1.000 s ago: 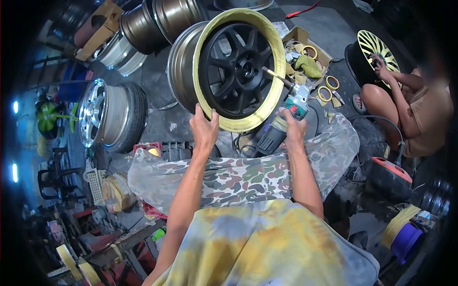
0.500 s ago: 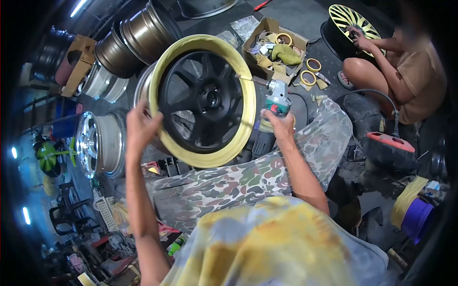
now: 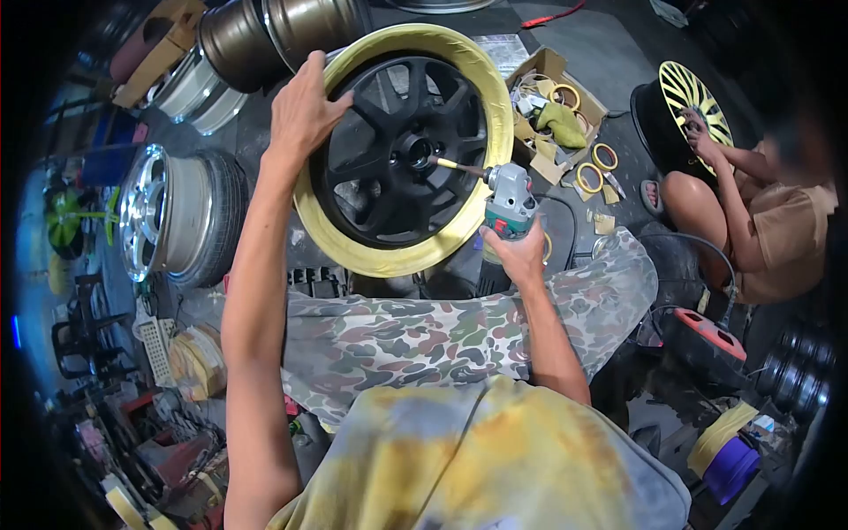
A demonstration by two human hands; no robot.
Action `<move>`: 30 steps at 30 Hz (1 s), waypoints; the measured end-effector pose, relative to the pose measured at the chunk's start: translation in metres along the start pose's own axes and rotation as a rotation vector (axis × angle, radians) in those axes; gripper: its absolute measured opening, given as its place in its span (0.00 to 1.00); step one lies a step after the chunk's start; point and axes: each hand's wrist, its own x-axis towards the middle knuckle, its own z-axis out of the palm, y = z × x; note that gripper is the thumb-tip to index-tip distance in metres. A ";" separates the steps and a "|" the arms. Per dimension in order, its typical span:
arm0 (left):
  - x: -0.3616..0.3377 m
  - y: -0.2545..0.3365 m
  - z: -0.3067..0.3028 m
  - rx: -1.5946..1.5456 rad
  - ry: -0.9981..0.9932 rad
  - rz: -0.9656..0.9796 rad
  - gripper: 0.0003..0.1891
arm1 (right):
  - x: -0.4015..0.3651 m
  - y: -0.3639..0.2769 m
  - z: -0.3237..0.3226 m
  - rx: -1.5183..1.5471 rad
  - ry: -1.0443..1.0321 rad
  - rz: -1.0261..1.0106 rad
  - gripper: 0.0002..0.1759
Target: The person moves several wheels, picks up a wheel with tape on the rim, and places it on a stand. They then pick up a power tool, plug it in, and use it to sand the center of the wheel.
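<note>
A black multi-spoke wheel rim (image 3: 367, 208) stands before me, its outer lip wrapped in yellow masking tape (image 3: 353, 256). My left hand (image 3: 305, 110) grips the upper left edge of the lip, thumb toward the spokes. In my right hand (image 3: 519, 252) is a green and grey angle grinder (image 3: 511, 208) with a long thin rod fitted to its head. The rod's tip reaches over the face near the hub; whether it touches cannot be made out. Camouflage cloth (image 3: 397, 340) covers my legs below the rim.
A cardboard box (image 3: 539, 66) of tape and rags stands behind the grinder, with tape rolls (image 3: 590, 178) beside it. A person (image 3: 751, 212) crouches at right with a yellow-spoked wheel (image 3: 698, 110). Bronze rims (image 3: 309, 31) and a chrome wheel (image 3: 172, 212) stand at left.
My left hand has moved up along the rim's edge. The grinder's rod has shifted from the taped lip inward toward the hub. The whole view has shifted slightly.
</note>
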 end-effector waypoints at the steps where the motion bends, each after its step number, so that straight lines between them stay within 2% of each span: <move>1: 0.001 0.003 0.000 0.014 0.029 0.066 0.26 | 0.003 -0.002 0.002 -0.006 -0.009 -0.007 0.37; 3: -0.001 0.010 -0.001 0.033 0.000 0.032 0.29 | 0.007 -0.009 0.006 -0.058 0.029 -0.044 0.39; 5: -0.004 0.016 -0.004 0.085 0.087 0.150 0.31 | 0.011 -0.014 0.008 -0.105 0.037 -0.042 0.40; 9: -0.011 0.023 -0.007 0.082 0.086 0.112 0.34 | 0.011 -0.014 0.011 -0.157 0.056 -0.061 0.41; 13: -0.012 0.021 -0.006 0.062 0.109 0.090 0.32 | -0.002 -0.004 0.012 -0.174 0.023 -0.057 0.41; 15: -0.013 0.021 -0.006 0.053 0.115 0.086 0.30 | -0.008 -0.007 0.015 -0.076 0.047 -0.047 0.40; 19: -0.018 0.020 -0.007 0.013 0.111 0.092 0.27 | 0.003 -0.020 0.012 -0.194 0.075 -0.050 0.39; 24: -0.016 0.023 -0.007 -0.017 0.125 0.089 0.25 | -0.007 -0.009 0.012 -0.185 0.031 -0.097 0.41; 30: -0.021 0.029 -0.006 -0.032 0.119 0.100 0.26 | -0.006 -0.030 0.014 -0.199 0.071 -0.074 0.40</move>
